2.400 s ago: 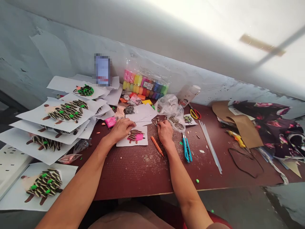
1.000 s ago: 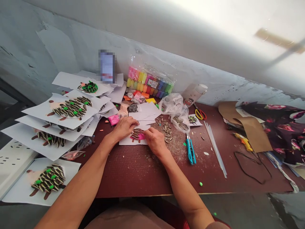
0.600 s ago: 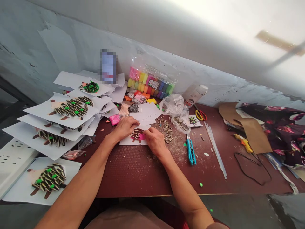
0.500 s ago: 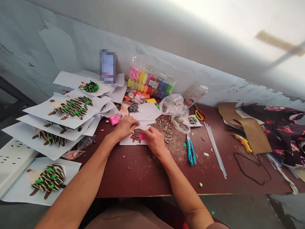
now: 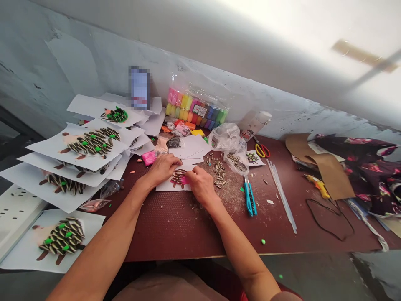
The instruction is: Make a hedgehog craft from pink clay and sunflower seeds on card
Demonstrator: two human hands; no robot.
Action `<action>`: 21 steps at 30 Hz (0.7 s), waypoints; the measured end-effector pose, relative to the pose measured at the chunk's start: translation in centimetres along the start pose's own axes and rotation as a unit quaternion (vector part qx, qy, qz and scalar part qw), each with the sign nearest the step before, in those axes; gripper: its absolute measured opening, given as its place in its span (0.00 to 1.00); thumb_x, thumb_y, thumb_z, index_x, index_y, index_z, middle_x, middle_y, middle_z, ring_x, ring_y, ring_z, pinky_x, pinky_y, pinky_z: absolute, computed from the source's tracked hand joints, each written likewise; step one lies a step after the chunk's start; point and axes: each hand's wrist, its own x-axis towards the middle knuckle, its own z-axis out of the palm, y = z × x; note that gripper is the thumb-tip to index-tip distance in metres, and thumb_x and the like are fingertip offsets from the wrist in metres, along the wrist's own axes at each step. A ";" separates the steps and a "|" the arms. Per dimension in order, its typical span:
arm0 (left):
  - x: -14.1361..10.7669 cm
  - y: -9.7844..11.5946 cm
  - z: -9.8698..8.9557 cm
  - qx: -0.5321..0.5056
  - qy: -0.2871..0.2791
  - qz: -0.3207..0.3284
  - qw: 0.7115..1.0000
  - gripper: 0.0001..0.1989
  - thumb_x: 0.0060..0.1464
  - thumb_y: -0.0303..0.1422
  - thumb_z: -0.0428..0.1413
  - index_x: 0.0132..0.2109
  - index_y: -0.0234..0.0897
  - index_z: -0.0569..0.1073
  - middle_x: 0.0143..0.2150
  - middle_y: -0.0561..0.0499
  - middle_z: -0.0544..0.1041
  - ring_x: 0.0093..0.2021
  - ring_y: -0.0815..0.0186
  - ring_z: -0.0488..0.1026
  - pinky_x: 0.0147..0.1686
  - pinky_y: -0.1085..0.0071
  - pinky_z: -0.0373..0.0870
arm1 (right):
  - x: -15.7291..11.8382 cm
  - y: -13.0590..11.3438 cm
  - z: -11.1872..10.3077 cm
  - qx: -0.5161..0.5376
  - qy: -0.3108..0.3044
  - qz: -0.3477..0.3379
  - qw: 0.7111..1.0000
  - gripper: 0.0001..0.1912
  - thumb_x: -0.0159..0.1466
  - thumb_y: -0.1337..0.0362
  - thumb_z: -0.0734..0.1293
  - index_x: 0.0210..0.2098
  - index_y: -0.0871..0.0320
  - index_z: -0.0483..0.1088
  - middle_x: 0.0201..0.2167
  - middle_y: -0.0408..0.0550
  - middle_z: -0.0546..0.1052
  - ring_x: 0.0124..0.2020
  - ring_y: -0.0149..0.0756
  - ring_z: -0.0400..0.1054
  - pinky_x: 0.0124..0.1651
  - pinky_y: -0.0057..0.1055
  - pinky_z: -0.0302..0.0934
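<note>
On the brown counter (image 5: 175, 236), a paper card (image 5: 165, 187) lies between the left hand (image 5: 161, 169) and the right hand (image 5: 200, 186): light, flimsy, best held by its bare edge. Its striped sunflower seeds (image 5: 179, 176) and soft pink clay (image 5: 185, 180) look easily dislodged. The left fingers (image 5: 173, 160) curl over the card's top edge, the right fingers (image 5: 191, 173) sit at the clay, and whether either grips, I cannot tell
</note>
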 end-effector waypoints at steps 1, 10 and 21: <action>0.0 0.0 0.0 -0.001 0.001 0.000 1.000 0.11 0.60 0.27 0.55 0.42 0.42 0.82 0.39 0.48 0.80 0.44 0.57 0.75 0.47 0.60 0.66 | -0.1 0.1 0.0 0.002 0.008 -0.002 1.000 0.10 0.73 0.65 0.62 0.42 0.51 0.76 0.39 0.46 0.76 0.39 0.35 0.65 0.36 0.28 0.50; 0.1 -0.3 0.0 -0.004 -0.006 0.002 1.000 0.11 0.60 0.27 0.55 0.42 0.41 0.82 0.40 0.48 0.81 0.44 0.57 0.74 0.47 0.61 0.66 | -0.3 3.3 -0.3 0.063 0.089 0.137 0.984 0.12 0.73 0.66 0.62 0.42 0.54 0.78 0.40 0.48 0.78 0.39 0.35 0.70 0.37 0.28 0.53; 0.3 -0.3 -0.1 0.010 -0.019 0.006 1.000 0.11 0.60 0.26 0.55 0.41 0.41 0.82 0.40 0.48 0.81 0.44 0.57 0.75 0.46 0.60 0.66 | 0.8 6.8 -0.3 0.066 0.085 0.222 0.969 0.13 0.72 0.65 0.63 0.48 0.56 0.80 0.44 0.51 0.79 0.42 0.37 0.71 0.40 0.30 0.56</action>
